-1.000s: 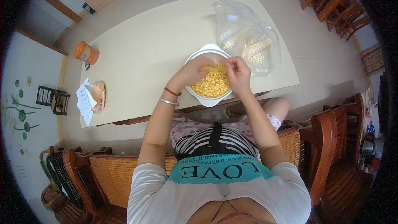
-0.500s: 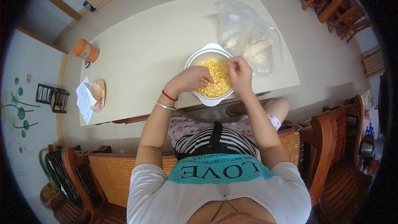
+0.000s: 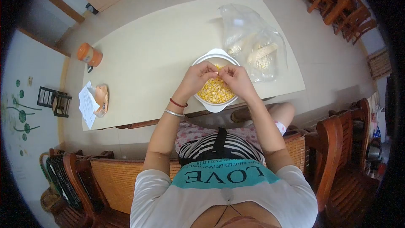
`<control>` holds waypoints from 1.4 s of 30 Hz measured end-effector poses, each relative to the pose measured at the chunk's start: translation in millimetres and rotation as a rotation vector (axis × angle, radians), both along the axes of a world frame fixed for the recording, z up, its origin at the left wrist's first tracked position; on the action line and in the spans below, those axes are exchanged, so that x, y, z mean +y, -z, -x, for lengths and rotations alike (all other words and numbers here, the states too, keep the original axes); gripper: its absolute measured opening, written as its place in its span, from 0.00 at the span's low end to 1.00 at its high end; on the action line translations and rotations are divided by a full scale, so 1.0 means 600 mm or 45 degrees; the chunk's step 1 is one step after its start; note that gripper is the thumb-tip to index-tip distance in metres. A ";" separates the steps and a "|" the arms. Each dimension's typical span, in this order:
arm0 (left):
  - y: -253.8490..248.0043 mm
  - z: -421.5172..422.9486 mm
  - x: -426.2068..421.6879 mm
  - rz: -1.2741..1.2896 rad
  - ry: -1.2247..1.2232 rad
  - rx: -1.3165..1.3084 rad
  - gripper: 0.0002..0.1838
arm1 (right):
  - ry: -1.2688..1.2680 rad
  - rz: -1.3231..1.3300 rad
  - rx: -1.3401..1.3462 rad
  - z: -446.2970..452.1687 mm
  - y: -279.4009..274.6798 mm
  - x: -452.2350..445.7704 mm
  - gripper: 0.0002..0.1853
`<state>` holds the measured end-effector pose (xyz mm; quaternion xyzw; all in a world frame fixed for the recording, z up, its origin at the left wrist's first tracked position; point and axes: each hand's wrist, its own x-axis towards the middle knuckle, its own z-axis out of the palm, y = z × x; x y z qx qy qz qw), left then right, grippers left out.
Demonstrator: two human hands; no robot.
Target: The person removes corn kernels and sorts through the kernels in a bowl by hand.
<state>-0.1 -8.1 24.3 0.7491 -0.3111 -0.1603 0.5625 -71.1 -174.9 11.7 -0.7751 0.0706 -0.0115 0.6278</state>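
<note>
A white two-handled bowl stands near the front edge of the table, holding many loose yellow corn kernels. Over it, my left hand and my right hand meet with fingertips pinched together. Between them shows a small pale bit that looks like a corn kernel, mostly covered by the fingers. Right behind the bowl lies a clear plastic bag with a stripped corncob and pale scraps inside.
On the left of the table are an orange canister, white papers and a clear pack with orange-brown contents. A wooden bench is behind me, and wooden chairs stand at the far right.
My left hand has lifted from among the kernels, and my right hand has moved left from the bowl's rim to meet it. The view has shifted slightly.
</note>
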 end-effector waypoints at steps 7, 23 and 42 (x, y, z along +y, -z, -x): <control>-0.008 0.003 0.005 -0.022 -0.006 -0.118 0.06 | -0.034 -0.144 0.021 0.000 -0.012 0.003 0.06; -0.006 0.008 0.003 -0.085 0.024 -0.215 0.06 | -0.124 0.030 -0.002 -0.007 -0.007 -0.004 0.04; -0.010 0.014 0.002 -0.049 -0.042 -0.112 0.05 | -0.069 -0.095 0.006 -0.003 -0.007 0.001 0.05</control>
